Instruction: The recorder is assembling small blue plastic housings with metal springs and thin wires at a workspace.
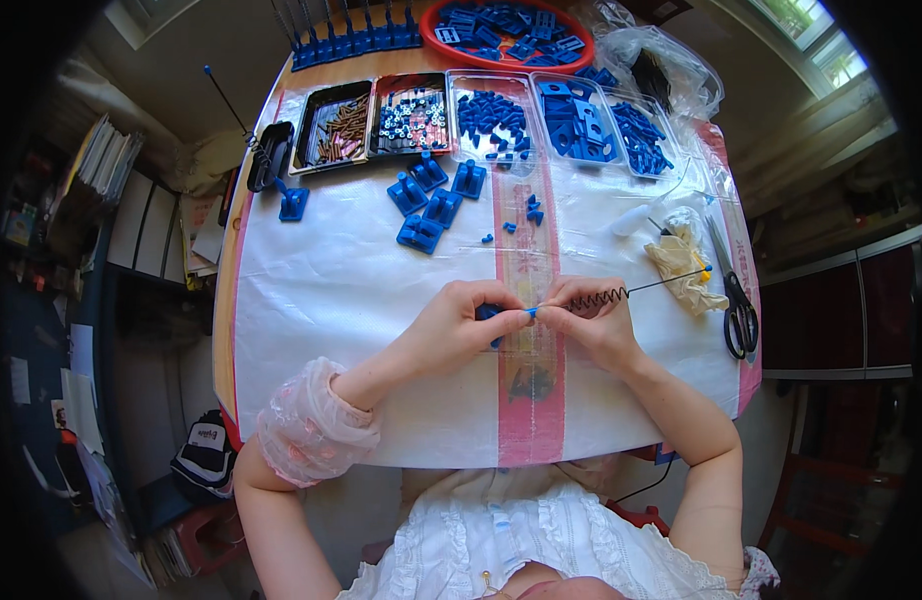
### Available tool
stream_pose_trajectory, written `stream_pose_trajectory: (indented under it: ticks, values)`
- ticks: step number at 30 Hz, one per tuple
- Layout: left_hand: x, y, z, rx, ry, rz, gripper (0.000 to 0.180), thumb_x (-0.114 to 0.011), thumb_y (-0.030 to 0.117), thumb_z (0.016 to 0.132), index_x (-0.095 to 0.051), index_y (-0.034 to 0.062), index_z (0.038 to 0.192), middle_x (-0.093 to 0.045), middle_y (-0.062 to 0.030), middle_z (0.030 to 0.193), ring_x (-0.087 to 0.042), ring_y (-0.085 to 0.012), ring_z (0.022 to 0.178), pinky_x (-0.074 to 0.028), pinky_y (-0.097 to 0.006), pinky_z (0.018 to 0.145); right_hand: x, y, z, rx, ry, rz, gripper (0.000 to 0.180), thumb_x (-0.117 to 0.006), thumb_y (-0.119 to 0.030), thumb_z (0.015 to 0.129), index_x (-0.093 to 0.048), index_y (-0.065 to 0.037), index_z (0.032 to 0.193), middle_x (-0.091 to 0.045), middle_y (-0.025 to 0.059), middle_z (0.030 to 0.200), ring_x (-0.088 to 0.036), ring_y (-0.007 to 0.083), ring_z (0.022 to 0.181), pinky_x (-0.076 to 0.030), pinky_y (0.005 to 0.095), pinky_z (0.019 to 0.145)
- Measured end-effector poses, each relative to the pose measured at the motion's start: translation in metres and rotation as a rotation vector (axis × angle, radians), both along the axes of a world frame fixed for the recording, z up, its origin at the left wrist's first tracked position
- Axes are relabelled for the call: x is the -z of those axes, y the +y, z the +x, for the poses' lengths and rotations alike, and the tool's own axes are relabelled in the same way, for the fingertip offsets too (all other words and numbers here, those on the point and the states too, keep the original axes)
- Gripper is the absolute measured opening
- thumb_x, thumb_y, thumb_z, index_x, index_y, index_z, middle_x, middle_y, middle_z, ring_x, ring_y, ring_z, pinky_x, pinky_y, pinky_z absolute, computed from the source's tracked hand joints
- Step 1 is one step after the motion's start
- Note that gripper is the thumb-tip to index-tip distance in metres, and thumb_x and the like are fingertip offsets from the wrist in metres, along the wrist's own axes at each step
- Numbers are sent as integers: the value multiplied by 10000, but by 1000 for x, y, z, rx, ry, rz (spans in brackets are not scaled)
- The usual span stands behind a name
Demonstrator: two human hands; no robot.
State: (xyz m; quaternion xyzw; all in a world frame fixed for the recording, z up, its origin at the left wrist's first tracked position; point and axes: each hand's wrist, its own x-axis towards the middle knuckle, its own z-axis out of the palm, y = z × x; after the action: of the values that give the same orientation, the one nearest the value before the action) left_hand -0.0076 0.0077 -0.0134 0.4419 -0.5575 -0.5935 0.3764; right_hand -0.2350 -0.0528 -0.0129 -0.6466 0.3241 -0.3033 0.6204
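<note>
Near the middle of the table, my left hand (461, 318) is closed around a blue plastic part (487, 312), mostly hidden by the fingers. My right hand (596, 330) pinches a black coil spring (601, 297), whose straight thin rod points right and ends in a blue tip (708, 267). Fingertips of both hands nearly meet at a small blue piece (532, 312); how it joins the spring is hidden. Beyond the hands lie several blue bases with raised clips (442, 207) and a few tiny blue pieces (534, 210).
Along the back stand trays of brass-coloured screws (347, 128), metal nuts (411, 122), and blue parts (489, 117). Behind them is a red basin (436, 45) of blue parts. At right lie black-handled scissors (741, 322), a cream glove (681, 262) and a white bottle (633, 220).
</note>
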Motion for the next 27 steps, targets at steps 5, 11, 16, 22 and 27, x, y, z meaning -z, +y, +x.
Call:
stream_pose_trajectory:
  ticks: [5,11,16,22,27]
  values:
    - [-9,-10,5,42,45,215,260,-700,253,947,-744,12,1037,-681,24,822,-502,-10,622,-350,-178,504,0,1,5,29,-55,54,69,-767,-21,844,-718,19,817,-676,17,798,-606,50,741,-468,201,653]
    - [-19,-13,7,44,94,344,281,-701,269,949,-740,8,1047,-701,-1,865,-456,10,558,-286,-158,444,-11,4,9,70,-11,65,69,-768,-39,848,-725,11,827,-691,31,798,-623,72,727,-486,220,661]
    - [-14,-13,7,39,112,358,283,-699,271,951,-739,10,1051,-701,-3,872,-457,10,555,-294,-156,448,-11,4,9,65,5,72,61,-767,-40,851,-730,7,837,-694,33,799,-627,77,720,-489,221,662]
    - [-16,-9,3,23,89,271,228,-694,219,955,-736,7,1028,-693,-3,869,-489,-9,590,-350,-177,478,-7,4,8,58,-44,62,63,-766,-21,850,-719,17,834,-685,27,824,-624,71,736,-485,211,660]
    - [0,9,-10,-187,-158,-308,94,-703,77,905,-694,-5,950,-641,-27,806,-568,-109,660,-459,-271,593,4,3,2,8,-2,-19,66,-772,-3,849,-715,31,847,-667,17,837,-590,49,741,-449,184,648]
